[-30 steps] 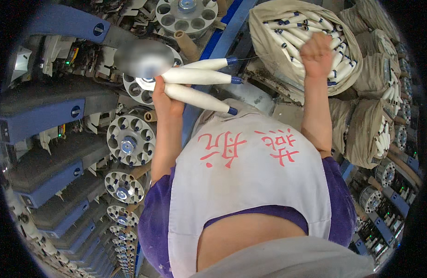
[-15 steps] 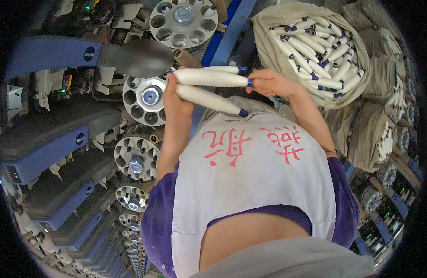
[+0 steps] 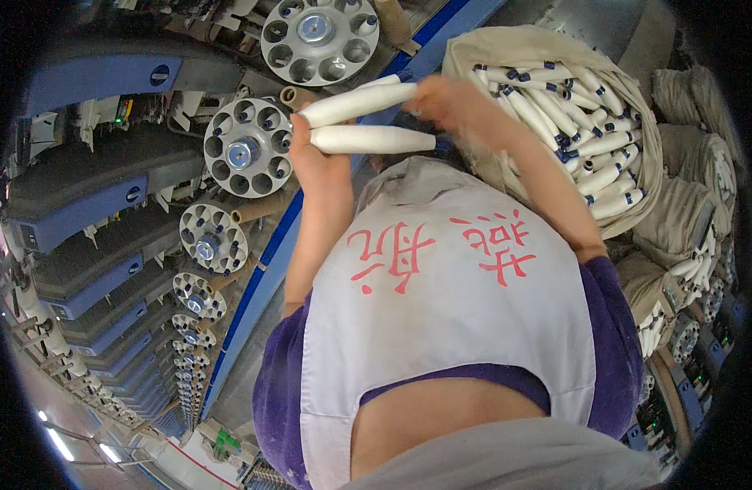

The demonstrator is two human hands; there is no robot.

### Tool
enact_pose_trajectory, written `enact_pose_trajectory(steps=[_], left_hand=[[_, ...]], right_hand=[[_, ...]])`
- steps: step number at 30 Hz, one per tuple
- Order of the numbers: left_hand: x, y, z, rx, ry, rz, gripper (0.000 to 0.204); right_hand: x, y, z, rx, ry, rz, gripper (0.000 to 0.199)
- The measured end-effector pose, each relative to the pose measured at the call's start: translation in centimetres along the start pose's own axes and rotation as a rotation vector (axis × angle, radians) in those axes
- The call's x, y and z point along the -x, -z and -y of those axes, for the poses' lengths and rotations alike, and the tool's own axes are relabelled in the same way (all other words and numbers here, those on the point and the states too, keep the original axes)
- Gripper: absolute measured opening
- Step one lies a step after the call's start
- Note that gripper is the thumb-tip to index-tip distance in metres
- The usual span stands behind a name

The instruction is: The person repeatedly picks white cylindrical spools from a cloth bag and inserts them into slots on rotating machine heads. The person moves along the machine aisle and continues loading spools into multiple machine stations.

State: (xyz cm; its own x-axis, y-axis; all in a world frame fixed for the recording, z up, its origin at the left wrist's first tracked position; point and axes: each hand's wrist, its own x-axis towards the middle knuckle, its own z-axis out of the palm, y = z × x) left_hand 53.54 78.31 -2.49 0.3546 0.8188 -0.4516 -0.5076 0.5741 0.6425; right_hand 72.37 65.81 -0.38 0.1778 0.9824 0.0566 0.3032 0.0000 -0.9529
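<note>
My left hand (image 3: pixel 317 159) is closed around the near ends of several white yarn bobbins, fanned out to the right. A thick bobbin (image 3: pixel 355 103) slants up in the middle, another partly shows behind it, and a lower bobbin (image 3: pixel 376 140) lies almost level. My right hand (image 3: pixel 449 108) is at the far ends of the upper bobbins, smeared by motion. Its fingers cannot be made out, nor whether they grip a bobbin. Left of my left hand is a round metal magazine (image 3: pixel 275 158) with holes, some with dark-tipped bobbins in them.
A cloth sack (image 3: pixel 647 184) full of white bobbins with dark ends stands at the right, close to my right forearm. More sacks are behind it. Blue winding machines (image 3: pixel 106 204) line the left, each with a round magazine. A blue rail (image 3: pixel 253 286) runs beside my left arm.
My right hand has moved up and slightly left, and the bobbins' far ends now tilt higher. Machines and magazines have shifted left in view; the sack sits slightly lower.
</note>
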Motion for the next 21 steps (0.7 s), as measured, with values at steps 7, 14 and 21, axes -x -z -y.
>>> enact_pose_trajectory(steps=[7, 14, 21], left_hand=[[-2.6, 0.8, -1.9, 0.048, -0.050, -0.047, 0.037], [-4.1, 2.3, -4.4, 0.087, -0.070, 0.059, 0.039], [-0.8, 3.8, -6.3, -0.191, -0.268, 0.415, 0.044]], right_hand=[[0.6, -3.0, -5.7, 0.154, -0.184, 0.359, 0.025], [9.1, 15.4, -11.1, -1.509, -0.055, -0.561, 0.021], [-0.8, 13.0, -4.6, -0.949, 0.080, -0.698, 0.030]])
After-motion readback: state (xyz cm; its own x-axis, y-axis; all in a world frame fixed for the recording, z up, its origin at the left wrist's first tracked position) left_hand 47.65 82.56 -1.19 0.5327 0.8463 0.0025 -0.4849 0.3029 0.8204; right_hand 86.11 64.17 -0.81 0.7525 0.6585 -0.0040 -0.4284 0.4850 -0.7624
